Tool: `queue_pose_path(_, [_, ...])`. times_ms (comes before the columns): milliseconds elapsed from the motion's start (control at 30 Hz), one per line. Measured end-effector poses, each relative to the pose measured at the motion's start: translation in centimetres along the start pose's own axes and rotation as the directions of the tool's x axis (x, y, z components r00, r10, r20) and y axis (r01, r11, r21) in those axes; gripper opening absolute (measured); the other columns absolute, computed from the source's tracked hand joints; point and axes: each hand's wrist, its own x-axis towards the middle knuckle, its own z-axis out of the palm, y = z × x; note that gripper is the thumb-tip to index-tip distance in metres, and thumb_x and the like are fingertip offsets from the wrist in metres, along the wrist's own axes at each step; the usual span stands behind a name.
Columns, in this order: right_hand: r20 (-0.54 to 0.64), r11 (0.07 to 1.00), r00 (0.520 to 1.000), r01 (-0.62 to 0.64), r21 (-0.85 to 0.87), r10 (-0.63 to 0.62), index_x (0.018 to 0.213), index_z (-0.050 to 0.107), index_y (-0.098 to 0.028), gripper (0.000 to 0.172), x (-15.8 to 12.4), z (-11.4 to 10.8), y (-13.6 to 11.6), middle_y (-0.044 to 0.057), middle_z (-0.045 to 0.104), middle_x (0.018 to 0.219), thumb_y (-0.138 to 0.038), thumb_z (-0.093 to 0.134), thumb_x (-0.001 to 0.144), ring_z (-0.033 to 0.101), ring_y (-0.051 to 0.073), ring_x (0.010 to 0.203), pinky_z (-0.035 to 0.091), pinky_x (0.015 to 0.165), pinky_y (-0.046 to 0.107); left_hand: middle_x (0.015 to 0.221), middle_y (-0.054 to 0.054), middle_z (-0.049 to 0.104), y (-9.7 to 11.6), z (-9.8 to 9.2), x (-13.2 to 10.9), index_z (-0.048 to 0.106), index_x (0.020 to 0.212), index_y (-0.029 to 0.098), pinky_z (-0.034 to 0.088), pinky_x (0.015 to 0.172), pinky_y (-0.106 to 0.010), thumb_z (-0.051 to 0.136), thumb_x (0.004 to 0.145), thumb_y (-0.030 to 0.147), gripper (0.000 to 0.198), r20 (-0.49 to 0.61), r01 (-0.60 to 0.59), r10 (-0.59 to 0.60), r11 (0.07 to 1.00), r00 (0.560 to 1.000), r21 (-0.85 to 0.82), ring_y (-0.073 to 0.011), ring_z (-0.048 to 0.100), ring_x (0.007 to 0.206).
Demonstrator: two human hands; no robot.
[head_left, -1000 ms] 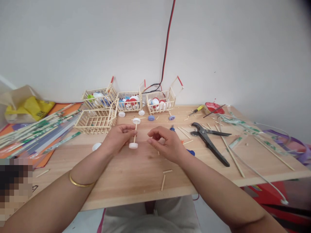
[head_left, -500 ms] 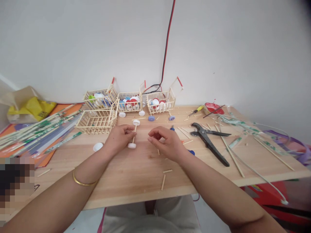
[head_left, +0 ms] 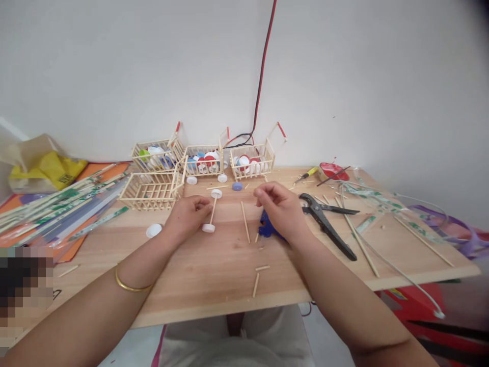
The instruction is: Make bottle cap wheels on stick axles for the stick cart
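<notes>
My left hand (head_left: 190, 219) pinches a thin wooden stick axle (head_left: 213, 211) that has a white bottle cap on each end, the far cap (head_left: 216, 193) and the near cap (head_left: 208, 228). It is held low over the table, tilted slightly. My right hand (head_left: 281, 210) hovers to the right with curled fingers, thumb and fingertips drawn together; whether something small is between them I cannot make out. Partly hidden under that hand lies a blue tool (head_left: 265, 225), which looks like a glue gun. A loose short stick (head_left: 245, 221) lies between the hands.
Small stick-built carts (head_left: 252, 163) stand along the wall, several holding bottle caps. An empty stick basket (head_left: 153, 191) sits at left, near a white cap (head_left: 154, 231). Black pliers (head_left: 328, 227), a yellow-handled cutter (head_left: 307, 175), a red bowl (head_left: 332, 172) and a white cable (head_left: 397, 270) lie right. Bundled sticks (head_left: 57, 204) lie left.
My right hand has moved right and slightly away from me, its fingers drawing closer together, uncovering the loose stick and part of the blue tool. My left hand and the axle have barely moved.
</notes>
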Motion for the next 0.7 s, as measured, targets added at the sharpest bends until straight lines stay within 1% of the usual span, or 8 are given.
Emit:
queue_pose_path(100, [-0.078,0.995,0.997,-0.008,-0.098,0.000,0.081,0.061,-0.017,0.022,0.5,-0.7,0.3,-0.002,0.056,0.062,-0.038,0.054,0.086,0.049,0.011,0.056,0.038,0.056,0.024,0.072,-0.002,0.070,0.2,-0.1,-0.2,0.072,0.081,0.018,0.039,0.061,-0.028,0.063,0.073,0.029,0.017,-0.005,-0.059,0.061,0.985,0.998,0.161,-0.0189,0.059,0.064])
queue_pose_path(167, [-0.047,0.959,0.996,0.053,-0.279,-0.069,0.076,0.063,-0.017,0.020,0.6,-0.8,0.5,0.001,0.059,0.068,-0.034,0.057,0.085,0.052,0.013,0.064,0.038,0.062,0.026,0.078,-0.003,0.071,0.3,-0.2,-0.4,0.071,0.088,0.017,0.041,0.066,-0.030,0.057,0.077,0.029,0.022,-0.002,-0.101,0.106,0.957,0.994,0.271,-0.0198,0.060,0.069])
queue_pose_path(233, [0.048,0.850,0.992,0.123,-0.513,-0.115,0.070,0.065,-0.018,0.019,0.3,-0.6,0.5,0.004,0.063,0.076,-0.032,0.060,0.082,0.053,0.018,0.078,0.037,0.073,0.032,0.082,-0.003,0.071,0.2,-0.1,-0.5,0.070,0.091,0.018,0.042,0.068,-0.031,0.053,0.079,0.030,0.024,0.001,-0.133,0.141,0.931,0.990,0.340,-0.0204,0.061,0.073])
queue_pose_path(333, [0.200,0.640,0.979,0.176,-0.748,-0.035,0.065,0.068,-0.019,0.027,-0.6,0.2,0.4,0.007,0.064,0.082,-0.040,0.062,0.080,0.050,0.025,0.090,0.030,0.079,0.040,0.084,-0.003,0.071,0.0,0.0,-0.5,0.069,0.090,0.019,0.043,0.070,-0.031,0.050,0.081,0.032,0.025,0.012,-0.157,0.164,0.915,0.986,0.372,-0.0205,0.062,0.074])
queue_pose_path(400, [0.273,0.552,0.962,0.212,-0.807,0.029,0.063,0.068,-0.019,0.031,-1.2,0.8,0.4,0.009,0.063,0.082,-0.044,0.060,0.080,0.049,0.027,0.090,0.028,0.078,0.041,0.084,-0.003,0.071,-0.2,0.1,-0.5,0.069,0.089,0.019,0.044,0.070,-0.031,0.050,0.081,0.033,0.024,0.022,-0.165,0.169,0.916,0.985,0.366,-0.0203,0.063,0.075])
queue_pose_path(467, [0.317,0.504,0.947,0.245,-0.828,0.060,0.064,0.069,-0.018,0.030,-1.7,1.2,0.5,0.010,0.063,0.083,-0.042,0.059,0.080,0.048,0.027,0.091,0.027,0.077,0.041,0.082,-0.002,0.071,-0.2,0.2,-0.5,0.068,0.088,0.019,0.044,0.069,-0.030,0.051,0.081,0.035,0.024,0.031,-0.168,0.168,0.920,0.985,0.355,-0.0198,0.063,0.074])
queue_pose_path(600, [0.357,0.486,0.931,0.277,-0.829,0.078,0.065,0.069,-0.018,0.022,-1.9,1.6,0.8,0.010,0.063,0.084,-0.032,0.059,0.078,0.047,0.026,0.091,0.026,0.076,0.040,0.077,-0.001,0.070,-0.1,0.2,-0.5,0.068,0.085,0.020,0.044,0.066,-0.029,0.050,0.080,0.036,0.025,0.055,-0.148,0.137,0.932,0.989,0.330,-0.0188,0.063,0.071])
queue_pose_path(700, [0.362,0.490,0.927,0.273,-0.828,0.095,0.064,0.068,-0.017,0.020,-1.8,1.8,1.0,0.010,0.064,0.084,-0.030,0.059,0.076,0.047,0.026,0.090,0.026,0.074,0.039,0.076,-0.001,0.070,0.0,0.3,-0.5,0.068,0.084,0.019,0.043,0.066,-0.029,0.050,0.080,0.037,0.025,0.056,-0.147,0.136,0.935,0.989,0.324,-0.0184,0.062,0.070])
